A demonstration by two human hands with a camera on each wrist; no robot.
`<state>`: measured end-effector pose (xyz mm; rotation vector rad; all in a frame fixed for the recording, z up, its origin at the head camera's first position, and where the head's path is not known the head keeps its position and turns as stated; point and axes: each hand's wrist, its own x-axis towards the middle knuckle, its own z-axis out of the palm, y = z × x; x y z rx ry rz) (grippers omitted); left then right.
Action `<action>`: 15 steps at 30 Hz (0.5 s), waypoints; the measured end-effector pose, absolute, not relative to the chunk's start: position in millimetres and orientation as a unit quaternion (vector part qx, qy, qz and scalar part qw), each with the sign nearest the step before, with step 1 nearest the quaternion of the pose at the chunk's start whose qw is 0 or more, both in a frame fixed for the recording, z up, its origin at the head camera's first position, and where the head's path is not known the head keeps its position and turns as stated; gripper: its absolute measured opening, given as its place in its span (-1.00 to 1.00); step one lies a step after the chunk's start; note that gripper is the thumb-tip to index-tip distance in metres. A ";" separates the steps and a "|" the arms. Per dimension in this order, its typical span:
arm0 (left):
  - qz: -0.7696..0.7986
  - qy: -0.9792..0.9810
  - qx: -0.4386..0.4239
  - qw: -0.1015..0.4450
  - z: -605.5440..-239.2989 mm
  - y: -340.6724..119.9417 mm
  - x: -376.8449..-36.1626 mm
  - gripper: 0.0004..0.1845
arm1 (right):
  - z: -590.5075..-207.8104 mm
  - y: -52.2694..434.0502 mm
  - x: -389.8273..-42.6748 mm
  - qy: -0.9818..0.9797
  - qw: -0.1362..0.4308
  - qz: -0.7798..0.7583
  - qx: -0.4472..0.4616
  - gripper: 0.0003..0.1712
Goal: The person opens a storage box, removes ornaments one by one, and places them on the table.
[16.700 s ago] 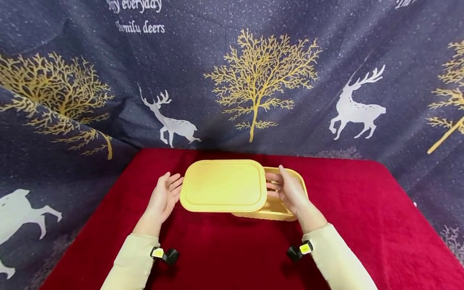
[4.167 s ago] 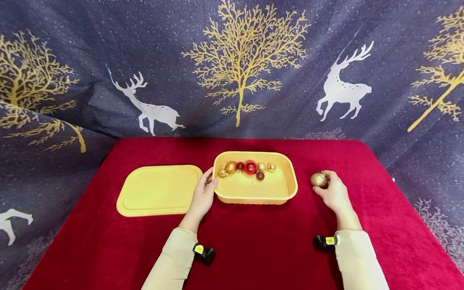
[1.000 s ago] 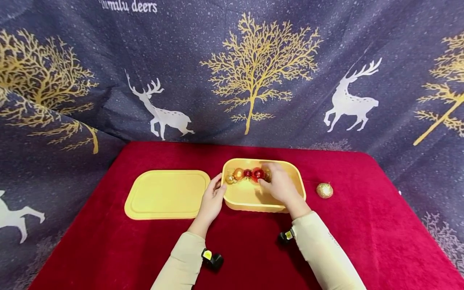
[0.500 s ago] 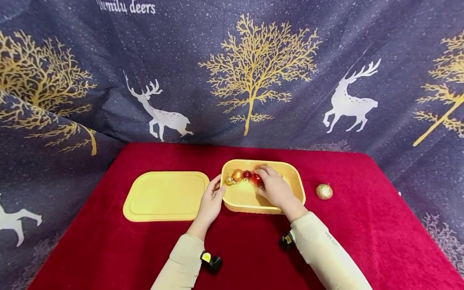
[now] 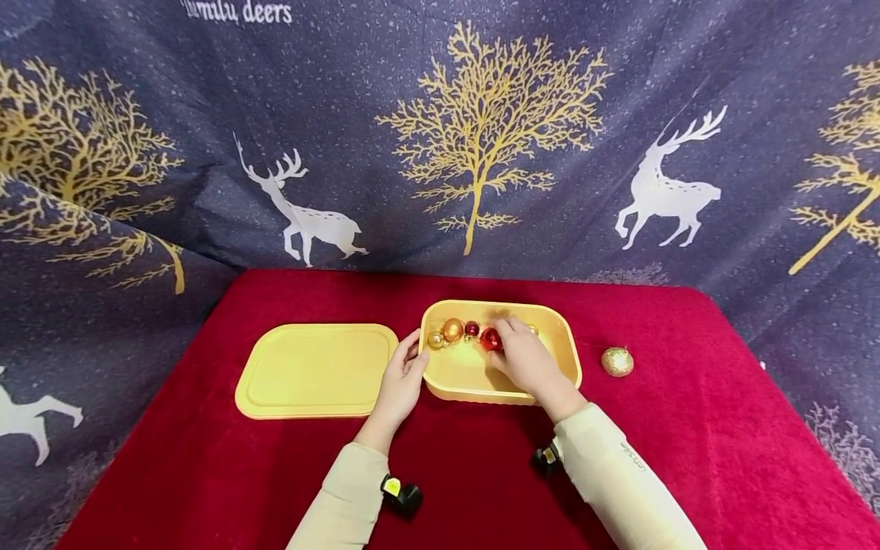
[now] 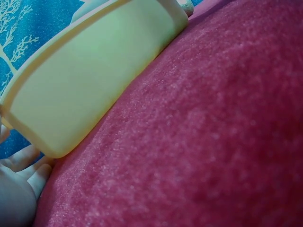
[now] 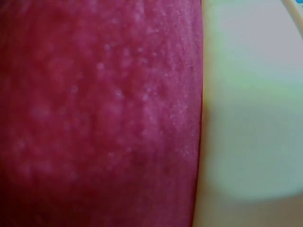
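- yellow plastic box (image 5: 567,359) sits on the red cloth (image 5: 481,489), and your left hand (image 5: 402,382) holds its left end, fingers curled over the rim, just as it did a second ago.
- your right hand (image 5: 525,359) is inside the box with fingers bent round the shiny red ball (image 5: 491,339); it looks like a pinch, though the hand hides most of the contact.
- a second ago that hand lay flatter over the row of baubles; half a second ago it had closed in on the red one; now the red ball sits a little nearer you than the others, so you seem to be drawing it out of the row.
- beside it in the box: a small gold ball (image 5: 436,340), an orange-gold ball (image 5: 452,330) and a small dark red ball (image 5: 471,329), all close along the far wall.
- the glittery gold ball (image 5: 616,361) lies on the cloth, well apart to the right of the box, unmoved over the last second.
- the lid (image 5: 316,370) lies flat to the left, just beside your left hand.
- writing: on the backdrop (image 5: 619,92) you can read "deers" (image 5: 271,12) and a partly cut word before it; small yellow tags on the wrist cameras are too small to read.
- the right wrist view shows only blurred cloth and box wall.
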<state>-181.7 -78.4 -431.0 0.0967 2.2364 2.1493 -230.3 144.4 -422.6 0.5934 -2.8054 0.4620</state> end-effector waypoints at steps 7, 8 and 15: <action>0.693 0.720 0.024 0.021 -430.6 -78.5 -181.9 -0.47 | -421.3 146.2 -230.9 -0.946 0.136 0.200 0.217 -0.42; 0.693 0.720 0.023 0.022 -430.3 -78.5 -181.9 -0.47 | -420.8 146.9 -230.9 -0.943 0.133 0.215 0.215 -0.42; 0.694 0.719 0.022 0.023 -430.1 -78.6 -181.2 -0.48 | -417.1 151.1 -227.6 -0.934 0.108 0.284 0.187 -0.38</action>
